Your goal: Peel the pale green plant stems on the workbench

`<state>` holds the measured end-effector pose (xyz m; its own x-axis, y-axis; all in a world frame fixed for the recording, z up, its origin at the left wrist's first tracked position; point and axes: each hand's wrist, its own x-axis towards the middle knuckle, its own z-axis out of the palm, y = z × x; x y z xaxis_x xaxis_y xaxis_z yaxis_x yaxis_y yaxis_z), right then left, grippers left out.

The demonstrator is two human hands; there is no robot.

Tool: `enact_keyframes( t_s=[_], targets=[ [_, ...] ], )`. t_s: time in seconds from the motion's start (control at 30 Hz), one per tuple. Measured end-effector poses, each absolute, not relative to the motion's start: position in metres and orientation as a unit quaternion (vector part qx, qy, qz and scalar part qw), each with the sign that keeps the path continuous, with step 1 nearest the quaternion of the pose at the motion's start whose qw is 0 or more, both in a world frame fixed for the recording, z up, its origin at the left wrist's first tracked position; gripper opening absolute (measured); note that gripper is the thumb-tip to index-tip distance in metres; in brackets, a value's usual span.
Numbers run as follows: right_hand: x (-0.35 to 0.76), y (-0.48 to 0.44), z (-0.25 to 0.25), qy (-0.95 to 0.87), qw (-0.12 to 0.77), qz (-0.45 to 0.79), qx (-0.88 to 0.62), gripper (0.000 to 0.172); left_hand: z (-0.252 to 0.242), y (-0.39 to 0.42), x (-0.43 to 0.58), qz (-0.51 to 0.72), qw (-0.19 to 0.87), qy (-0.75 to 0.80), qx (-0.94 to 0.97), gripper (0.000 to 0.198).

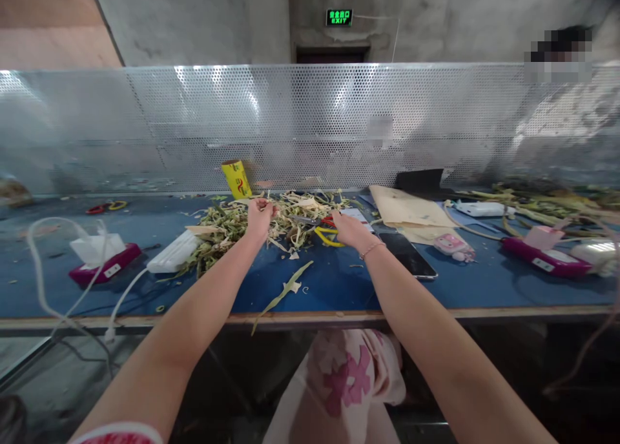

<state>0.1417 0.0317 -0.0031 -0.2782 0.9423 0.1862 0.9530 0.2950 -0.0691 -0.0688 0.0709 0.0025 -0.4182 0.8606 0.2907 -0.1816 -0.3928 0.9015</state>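
My right hand (349,230) is closed around scissors (329,237) with a red and a yellow handle loop. Their metal blades point left, over a heap of green and pale plant scraps (213,228). At the back of this heap, my left hand (261,215) is closed in a pinch, with a pale thin plant stem at its fingertips. The stem's lower end is hard to make out. In front of the heap, a long green leaf strip (285,292) lies near the table edge, with small pale scraps beside it.
A yellow roll (236,178) stands behind the heap. White power strip (174,252) and purple tissue box (106,263) lie left. Phone (405,255), brown paper (409,205), pink case (453,245) and another purple box (545,257) lie right. A perforated metal screen (310,121) borders the blue table.
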Motion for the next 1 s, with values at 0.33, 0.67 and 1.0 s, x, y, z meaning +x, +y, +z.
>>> enact_keyframes(
  t_s=[0.33, 0.67, 1.0],
  targets=[
    [0.156, 0.050, -0.008, -0.805, 0.212, 0.097, -0.546, 0.071, -0.002, 0.082, -0.087, 0.738, 0.287, 0.451, 0.413, 0.019],
    [0.138, 0.038, -0.004, -0.789, 0.327, 0.030, -0.520, 0.048, -0.001, 0.082, -0.087, 0.726, 0.327, 0.450, 0.405, 0.013],
    [0.144, 0.037, -0.006, -0.770, 0.316, -0.058, -0.551, 0.054, 0.006, 0.070, -0.083, 0.692, 0.521, 0.366, 0.342, 0.011]
  ],
)
